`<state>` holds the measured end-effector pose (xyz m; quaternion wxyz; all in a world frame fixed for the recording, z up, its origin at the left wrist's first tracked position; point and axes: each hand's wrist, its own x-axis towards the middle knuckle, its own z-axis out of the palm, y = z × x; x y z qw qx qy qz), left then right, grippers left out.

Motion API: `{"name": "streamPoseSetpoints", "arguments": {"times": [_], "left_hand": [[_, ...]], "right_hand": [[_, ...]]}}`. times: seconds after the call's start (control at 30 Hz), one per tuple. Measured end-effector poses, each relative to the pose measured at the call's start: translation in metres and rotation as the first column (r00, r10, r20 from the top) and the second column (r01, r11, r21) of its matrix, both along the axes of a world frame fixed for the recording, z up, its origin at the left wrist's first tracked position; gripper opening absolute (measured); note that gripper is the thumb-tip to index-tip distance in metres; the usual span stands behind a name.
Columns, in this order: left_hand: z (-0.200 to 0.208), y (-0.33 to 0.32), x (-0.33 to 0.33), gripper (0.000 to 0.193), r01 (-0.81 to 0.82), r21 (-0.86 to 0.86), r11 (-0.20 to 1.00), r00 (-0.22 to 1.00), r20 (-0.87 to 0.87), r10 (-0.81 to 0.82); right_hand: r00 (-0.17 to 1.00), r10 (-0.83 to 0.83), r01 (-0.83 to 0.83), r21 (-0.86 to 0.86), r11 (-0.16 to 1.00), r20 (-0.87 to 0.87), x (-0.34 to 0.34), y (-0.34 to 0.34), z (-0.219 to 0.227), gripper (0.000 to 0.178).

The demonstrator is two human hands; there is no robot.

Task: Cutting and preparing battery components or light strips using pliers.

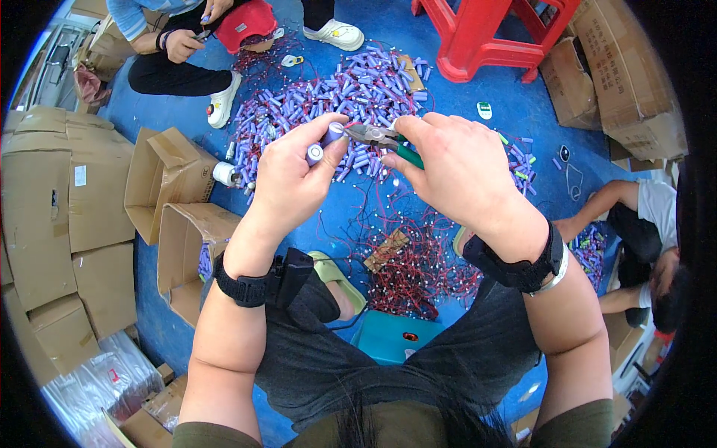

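In front of me my left hand (293,170) is closed around purple cylindrical battery cells (334,133); two of them show, the lower one with its pale round end toward me. My right hand (469,170) grips green-handled pliers (373,135). The plier jaws point left and meet the end of the upper cell, where a bit of red shows; whether they are closed on it I cannot tell. Beneath both hands a large heap of purple battery cells (299,104) with red and black wires spreads over the blue floor (478,97).
Tangled red and black wires (418,276) lie between my feet, by a teal plastic stool (396,334). Open cartons (168,160) and stacked boxes (97,187) line the left. A red stool (474,48) stands far right. Co-workers sit at far left and right.
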<state>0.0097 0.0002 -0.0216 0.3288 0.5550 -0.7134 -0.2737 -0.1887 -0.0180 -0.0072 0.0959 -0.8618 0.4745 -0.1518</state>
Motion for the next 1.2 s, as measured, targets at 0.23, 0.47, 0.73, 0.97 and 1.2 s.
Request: {"name": "streamPoseSetpoints", "arguments": {"times": [0.23,0.47,0.73,0.97,1.2], "left_hand": [[0.012,0.002,-0.002,0.024,0.026,0.212,0.977,0.999,-0.050,-0.016],[0.016,0.001,0.013,0.029,0.210,0.268,0.940,0.958,-0.247,-0.143],[0.018,0.000,0.016,0.030,0.263,0.253,0.931,0.923,-0.348,-0.166],[0.017,0.004,0.015,0.033,0.251,0.281,0.926,0.941,-0.293,-0.166],[0.021,0.004,0.016,0.037,0.260,0.317,0.912,0.945,-0.276,-0.174]], "right_hand": [[0.997,0.051,-0.050,-0.026,0.998,0.052,-0.002,-0.002,-0.004,0.025],[0.986,0.164,-0.164,-0.167,0.972,-0.015,-0.015,-0.011,-0.005,0.025],[0.983,0.173,-0.165,-0.114,0.980,0.065,-0.013,-0.010,-0.004,0.027],[0.979,0.171,-0.165,-0.059,0.984,0.115,-0.010,-0.007,-0.006,0.027],[0.979,0.201,-0.194,-0.148,0.970,0.036,-0.011,-0.009,-0.002,0.024]]}}
